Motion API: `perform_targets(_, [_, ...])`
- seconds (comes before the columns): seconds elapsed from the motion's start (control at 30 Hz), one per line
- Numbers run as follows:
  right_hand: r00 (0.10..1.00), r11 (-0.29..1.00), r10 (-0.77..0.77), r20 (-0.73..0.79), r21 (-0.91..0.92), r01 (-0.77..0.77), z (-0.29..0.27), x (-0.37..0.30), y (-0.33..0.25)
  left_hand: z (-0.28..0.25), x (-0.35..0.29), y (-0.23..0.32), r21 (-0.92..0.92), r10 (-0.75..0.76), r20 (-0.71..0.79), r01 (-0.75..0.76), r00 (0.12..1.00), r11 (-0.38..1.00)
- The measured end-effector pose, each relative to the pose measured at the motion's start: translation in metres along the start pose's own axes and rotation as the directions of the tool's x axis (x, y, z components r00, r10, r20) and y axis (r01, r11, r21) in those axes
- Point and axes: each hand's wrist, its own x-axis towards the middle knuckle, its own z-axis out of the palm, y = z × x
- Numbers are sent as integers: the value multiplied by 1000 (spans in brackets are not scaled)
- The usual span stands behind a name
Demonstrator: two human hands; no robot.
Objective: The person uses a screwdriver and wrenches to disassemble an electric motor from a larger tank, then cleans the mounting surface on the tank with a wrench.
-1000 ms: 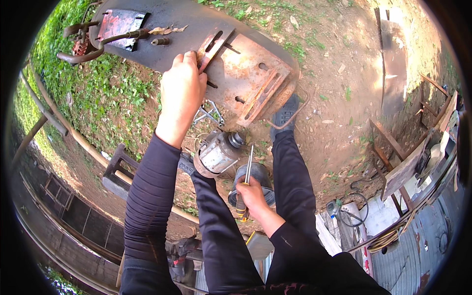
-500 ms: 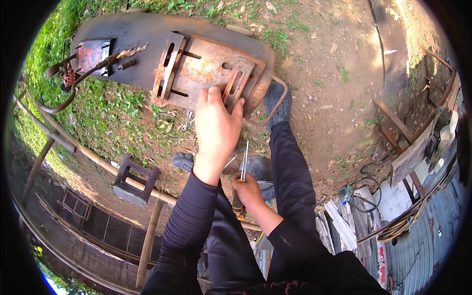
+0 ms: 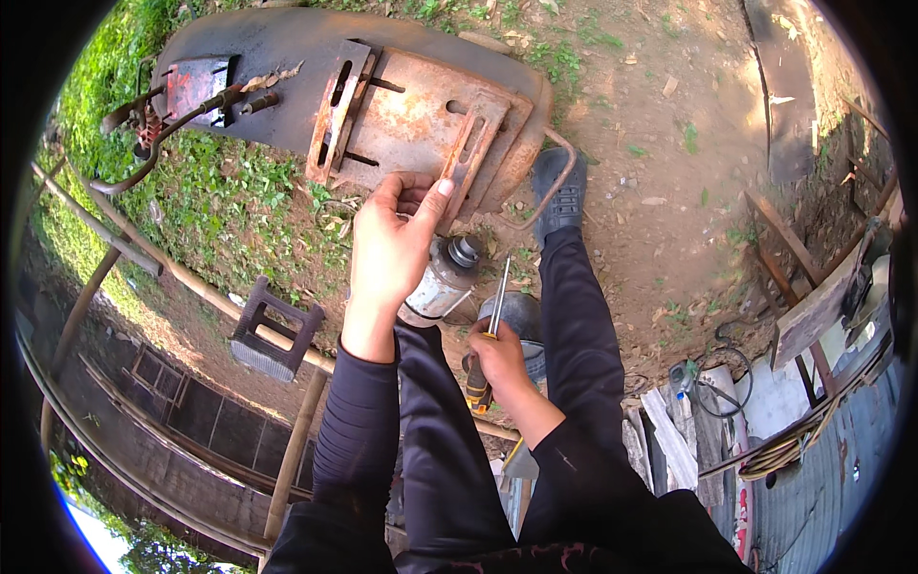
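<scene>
A long dark rusty tank (image 3: 277,48) lies on the ground at the top, with a rusty mounting plate (image 3: 406,110) on it carrying two slotted brackets. My left hand (image 3: 382,253) is at the plate's near edge, its fingers loosely curled and its thumb apart, touching the lower part of the right slotted bracket (image 3: 478,148). I see nothing held in it. Lower down, my right hand (image 3: 502,359) grips a screwdriver (image 3: 477,387) by its yellow and black handle, the metal shaft pointing up. Between my hands stands a grey cylindrical container (image 3: 435,287) with a dark top, partly covered by my left hand.
A bent metal handle (image 3: 564,182) sticks out from the tank's right end, above my shoe (image 3: 559,196). A dark plastic stool (image 3: 273,330) sits at the left by a bamboo rail (image 3: 201,287). Planks (image 3: 669,440) and corrugated sheets (image 3: 827,478) lie at the lower right.
My left hand has drawn back from the plate toward its near edge and shifted left, uncovering the grey container. The right hand still holds the screwdriver. The view has shifted slightly.
</scene>
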Motion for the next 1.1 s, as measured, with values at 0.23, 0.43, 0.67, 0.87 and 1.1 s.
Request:
perform_targets(0.23, [995,980,-90,-45,-183,80,-11,23,49,-68,-90,-122,61,-193,-79,198,978,978])
perform_targets(0.43, [993,967,-84,-80,-249,61,17,21,84,-122,-176,-240,-245,-329,-70,304,942,921])
perform_targets(0.67, [982,941,-136,-133,-326,87,74,13,128,-208,-241,-352,-527,-343,-202,193,918,828])
perform_targets(0.87, [977,912,-154,-148,-403,83,128,-38,221,-293,-257,-592,-497,-505,-306,317,807,808])
perform_targets(1.1, [984,911,-122,-132,-409,58,158,-72,292,-315,-275,-552,-631,-485,-270,228,832,742])
